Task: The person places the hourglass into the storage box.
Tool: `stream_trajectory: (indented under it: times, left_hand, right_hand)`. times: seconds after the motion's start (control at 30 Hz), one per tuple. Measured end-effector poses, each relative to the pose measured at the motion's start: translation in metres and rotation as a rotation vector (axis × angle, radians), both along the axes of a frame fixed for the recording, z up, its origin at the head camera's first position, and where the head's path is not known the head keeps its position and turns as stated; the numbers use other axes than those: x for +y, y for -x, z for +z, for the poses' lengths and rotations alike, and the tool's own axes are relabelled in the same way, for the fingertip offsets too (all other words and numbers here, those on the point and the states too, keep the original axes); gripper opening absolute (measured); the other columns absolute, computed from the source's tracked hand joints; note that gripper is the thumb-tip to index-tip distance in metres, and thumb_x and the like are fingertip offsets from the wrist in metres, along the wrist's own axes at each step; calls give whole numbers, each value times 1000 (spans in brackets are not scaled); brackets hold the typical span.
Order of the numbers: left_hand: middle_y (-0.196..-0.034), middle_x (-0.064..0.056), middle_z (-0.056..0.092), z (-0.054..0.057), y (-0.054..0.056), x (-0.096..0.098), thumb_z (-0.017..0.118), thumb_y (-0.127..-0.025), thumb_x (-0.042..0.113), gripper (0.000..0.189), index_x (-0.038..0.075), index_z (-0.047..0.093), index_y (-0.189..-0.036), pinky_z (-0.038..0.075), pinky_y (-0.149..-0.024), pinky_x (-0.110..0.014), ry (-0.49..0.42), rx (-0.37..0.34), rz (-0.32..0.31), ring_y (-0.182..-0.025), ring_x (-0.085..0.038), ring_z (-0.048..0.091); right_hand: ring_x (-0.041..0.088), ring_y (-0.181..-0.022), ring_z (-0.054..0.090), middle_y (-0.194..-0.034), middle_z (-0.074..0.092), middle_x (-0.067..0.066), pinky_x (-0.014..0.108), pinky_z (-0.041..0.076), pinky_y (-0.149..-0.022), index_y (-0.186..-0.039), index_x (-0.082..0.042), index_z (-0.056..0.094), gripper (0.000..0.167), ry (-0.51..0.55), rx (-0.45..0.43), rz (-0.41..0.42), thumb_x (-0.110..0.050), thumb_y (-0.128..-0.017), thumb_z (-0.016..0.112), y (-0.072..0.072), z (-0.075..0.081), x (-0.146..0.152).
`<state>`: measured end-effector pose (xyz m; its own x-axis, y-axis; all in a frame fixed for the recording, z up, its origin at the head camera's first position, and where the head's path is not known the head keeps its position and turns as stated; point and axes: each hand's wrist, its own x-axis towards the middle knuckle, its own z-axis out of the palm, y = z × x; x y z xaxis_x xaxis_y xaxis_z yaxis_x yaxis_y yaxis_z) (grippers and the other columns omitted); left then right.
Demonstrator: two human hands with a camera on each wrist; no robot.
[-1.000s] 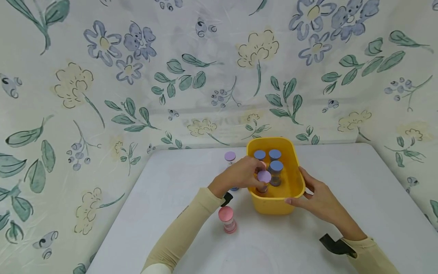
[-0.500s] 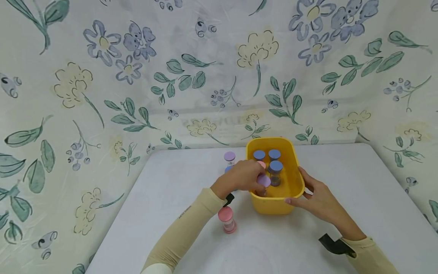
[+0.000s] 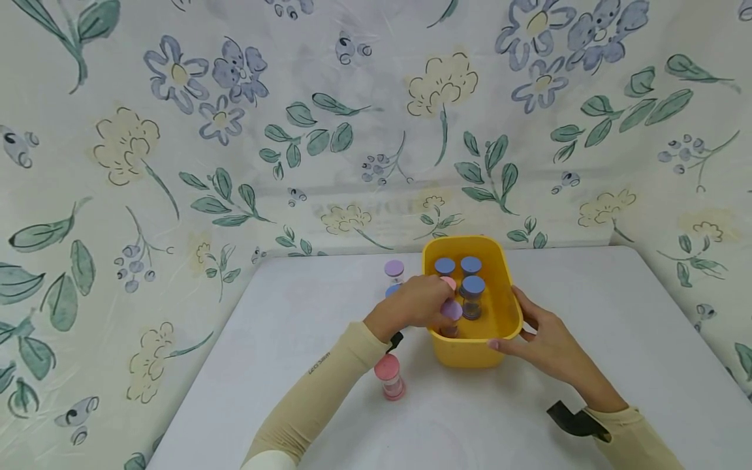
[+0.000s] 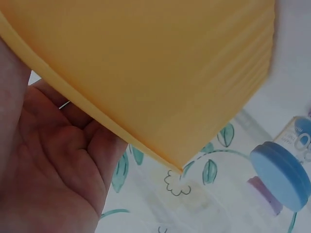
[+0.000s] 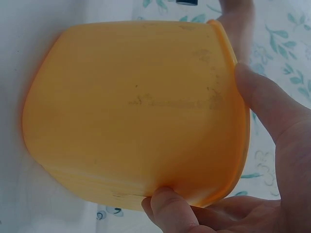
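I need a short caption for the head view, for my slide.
The left hand grips a purple-topped sand timer inside the yellow tub; the right hand holds the tub.

The head view is evenly bright, the wrist views dimmer and softer.

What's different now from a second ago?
The left hand has shifted slightly, and the purple-capped cylinder it holds inside the yellow tub now appears a little lower in the head view. A blue cap behind that hand has come into sight. The right hand still grips the tub, and the pink-capped cylinder outside it stays put.
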<state>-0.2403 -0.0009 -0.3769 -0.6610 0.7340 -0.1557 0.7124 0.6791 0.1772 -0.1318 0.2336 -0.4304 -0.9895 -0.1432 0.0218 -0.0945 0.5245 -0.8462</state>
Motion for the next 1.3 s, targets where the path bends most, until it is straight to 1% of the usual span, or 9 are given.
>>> stream_trajectory:
  times: [0.13, 0.23, 0.43, 0.63, 0.7, 0.87, 1.07, 1.23, 1.3]
  left_hand:
    - [-89, 6, 66, 2, -1, 1, 84, -88, 35, 28, 14, 70, -100, 56, -77, -19, -10, -8, 14, -81, -10, 63]
    - [-84, 5, 63, 2, -1, 1, 82, -90, 30, 23, 14, 66, -96, 53, -72, -19, -22, -14, 21, -77, -11, 61]
    - [-78, 5, 59, 4, 0, -3, 78, -92, 24, 16, 13, 68, -89, 46, -64, -18, -59, -10, -15, -71, -12, 57]
    - [-89, -8, 71, 9, 3, -20, 77, -94, 26, 21, 8, 73, -104, 50, -70, -19, -182, -51, -32, -78, -15, 59]
    - [-99, -11, 75, 11, 3, -28, 77, -94, 26, 28, 5, 74, -113, 55, -78, -23, -239, -62, -34, -86, -19, 64]
    - [-119, -9, 75, 18, 0, -50, 78, -93, 31, 43, 4, 71, -126, 59, -99, -38, -365, -70, 12, -108, -24, 68]
    - [-120, -5, 76, 24, -6, -79, 79, -92, 29, 41, 7, 72, -126, 60, -99, -38, -488, 0, 73, -107, -19, 69]
    - [-119, -7, 76, 21, -9, -100, 80, -91, 23, 37, 7, 73, -123, 61, -99, -43, -614, 19, 119, -108, -23, 72]
    - [-119, -8, 76, 18, -8, -107, 81, -91, 22, 36, 6, 73, -122, 61, -99, -45, -663, 19, 157, -109, -25, 72]
  right_hand:
    - [50, -147, 41, -169, 27, 24, 48, 52, -104, -166, -5, 14, 109, 6, 5, 3, -38, -88, 83, 0, 1, 0]
    - [50, -147, 42, -169, 27, 24, 48, 53, -104, -166, -5, 15, 109, 8, 10, 4, -38, -88, 83, -1, 1, 0]
    - [50, -147, 42, -169, 27, 24, 49, 53, -104, -166, -6, 15, 109, 0, 8, 4, -40, -87, 83, -1, 0, -2]
    - [51, -147, 40, -169, 26, 24, 49, 52, -104, -166, -4, 14, 110, -6, 7, 6, -41, -87, 83, 0, -1, -1]
    - [50, -148, 40, -169, 26, 24, 49, 52, -105, -165, -4, 14, 111, -9, 6, 3, -42, -87, 83, 0, -1, -1]
    - [50, -148, 39, -170, 25, 23, 49, 52, -105, -166, -4, 13, 112, -16, 2, -3, -44, -87, 83, -1, 0, -1]
    - [51, -147, 40, -169, 26, 24, 48, 53, -104, -166, -5, 14, 111, -16, 5, 3, -41, -87, 83, -1, 0, -2]
    - [50, -148, 40, -170, 25, 23, 49, 52, -104, -166, -5, 13, 112, -12, 5, 0, -42, -87, 83, -1, -1, -1]
    - [50, -148, 39, -170, 25, 23, 49, 51, -105, -166, -5, 13, 112, -14, 4, -1, -43, -87, 83, -1, -1, 0]
